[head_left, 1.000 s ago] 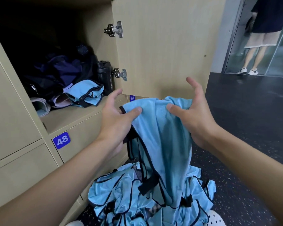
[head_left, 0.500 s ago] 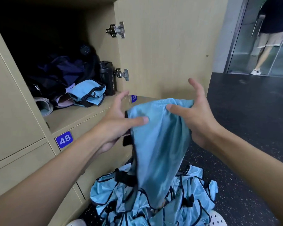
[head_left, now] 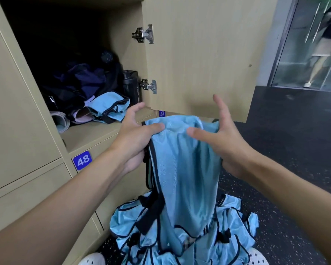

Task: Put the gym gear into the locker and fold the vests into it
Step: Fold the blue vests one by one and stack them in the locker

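A light blue vest [head_left: 183, 169] with black trim hangs in front of me, folded over at the top. My left hand [head_left: 136, 138] pinches its upper left edge with the thumb on top. My right hand [head_left: 222, 138] holds the upper right edge, thumb across the front and fingers spread upward. Its lower end reaches a pile of the same blue vests [head_left: 183, 238] on the floor. Inside the open locker [head_left: 88, 138] lie a folded blue vest [head_left: 108, 109], a dark bag [head_left: 80, 87] and a black bottle [head_left: 132, 87].
The locker door [head_left: 201, 54] stands open to the right, just above my hands. Below the shelf is a shut locker numbered 48 [head_left: 82, 160]. My white shoes [head_left: 92, 259] show at the bottom. A person [head_left: 325, 44] walks behind glass at the far right.
Both hands have shifted slightly along the vest's top edge, and the vest hangs narrower and straighter than a second ago. The person behind the glass has moved right.
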A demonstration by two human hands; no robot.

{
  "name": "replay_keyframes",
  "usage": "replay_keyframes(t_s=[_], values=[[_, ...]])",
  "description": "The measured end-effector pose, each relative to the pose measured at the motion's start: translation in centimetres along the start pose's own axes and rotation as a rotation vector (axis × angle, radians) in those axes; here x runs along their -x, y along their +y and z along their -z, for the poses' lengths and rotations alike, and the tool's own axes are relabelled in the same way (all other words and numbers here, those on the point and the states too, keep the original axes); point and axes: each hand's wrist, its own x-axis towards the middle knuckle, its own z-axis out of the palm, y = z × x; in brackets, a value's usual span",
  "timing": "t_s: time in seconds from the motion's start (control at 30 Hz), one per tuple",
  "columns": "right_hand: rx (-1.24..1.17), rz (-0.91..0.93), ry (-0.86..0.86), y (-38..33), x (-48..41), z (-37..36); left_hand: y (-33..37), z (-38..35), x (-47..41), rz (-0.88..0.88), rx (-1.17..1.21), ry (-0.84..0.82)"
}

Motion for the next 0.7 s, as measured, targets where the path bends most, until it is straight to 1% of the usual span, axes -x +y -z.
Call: replay_keyframes(t_s=[0.07, 0.17, 0.3, 0.37, 0.43, 0.53, 0.57, 0.6, 0.7], values=[[0.013, -0.030, -0.079, -0.1, 0.3, -0.4, 0.1, 0.0, -0.1, 0.021, 0.019, -0.003], [0.001, -0.004, 0.025, 0.2, -0.3, -0.6, 0.2, 0.4, 0.0, 0.078, -0.017, -0.024], [-0.066, 0.005, 0.094, 0.2, -0.6, -0.7, -0.6, 0.8, 1.3, 0.171, -0.227, -0.248], [-0.038, -0.003, 0.121, 0.2, -0.9, -0.5, -1.2, 0.6, 1.6, 0.156, -0.236, -0.272], [-0.029, -0.019, 0.121, 0.0, -1.0, -0.2, -1.3, 0.5, 1.3, 0.096, -0.165, -0.193], [-0.015, -0.084, -0.021, 0.0, -0.9, 0.5, -1.0, 0.4, 0.6, 0.029, 0.023, -0.054], [-0.009, -0.100, -0.045, 0.0, -0.9, 0.6, -0.8, 0.5, 0.6, 0.019, 0.056, -0.020], [-0.006, -0.104, -0.024, -0.1, -0.9, 0.7, -0.6, 0.7, 0.5, 0.016, 0.068, 0.010], [-0.005, -0.082, 0.199, -0.3, -1.3, 1.3, -0.2, 1.0, 0.3, 0.007, 0.077, 0.079]])
